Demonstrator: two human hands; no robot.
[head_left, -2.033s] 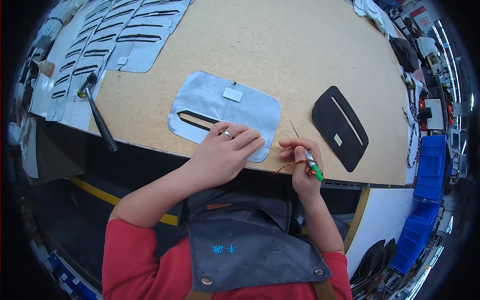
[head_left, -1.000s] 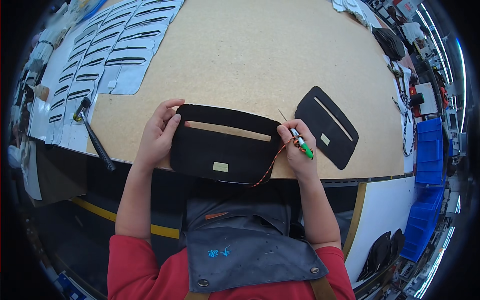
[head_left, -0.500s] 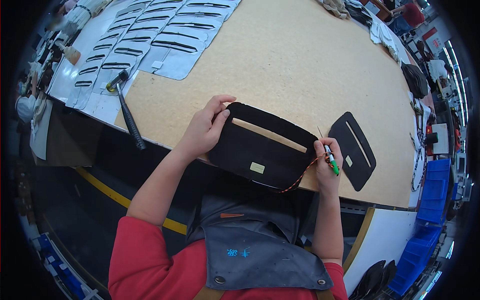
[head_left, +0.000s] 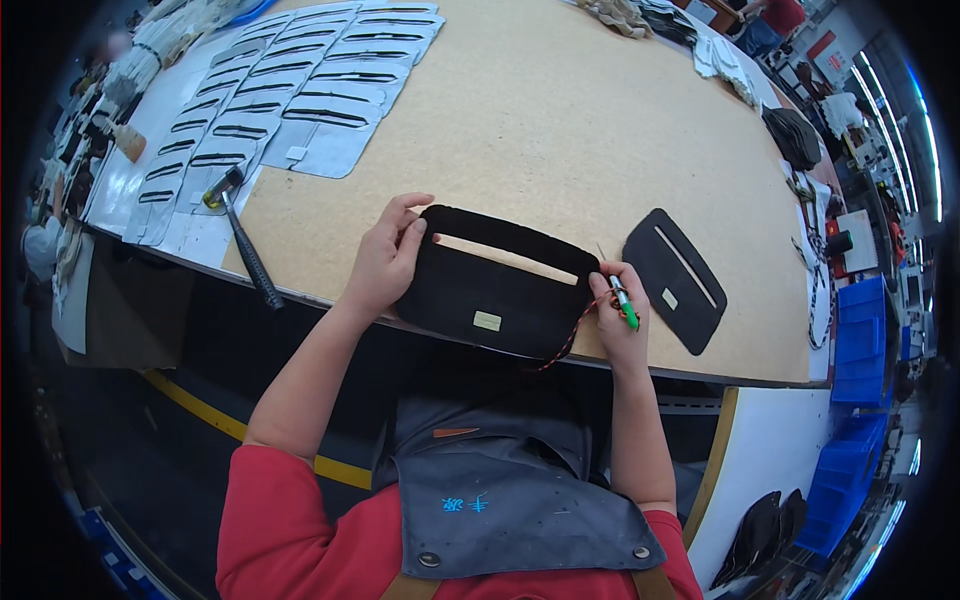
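Note:
A black fabric panel (head_left: 495,295) with a long slit and a small pale label is held up over the near edge of the brown table (head_left: 560,120). My left hand (head_left: 388,258) grips its left end. At its right end my right hand (head_left: 615,305) pinches the panel while holding a green-handled tool (head_left: 627,310). A thin red-brown cord (head_left: 570,340) dangles from that hand along the panel's lower right edge.
A second black slit panel (head_left: 675,280) lies flat to the right. Several grey slit panels (head_left: 290,80) lie in rows at the far left, with a black hammer (head_left: 245,240) near them. Blue bins (head_left: 860,340) stand off the table's right side.
The grey panel pressed flat on the table two seconds ago has been turned over to its black side and is now held up in both hands.

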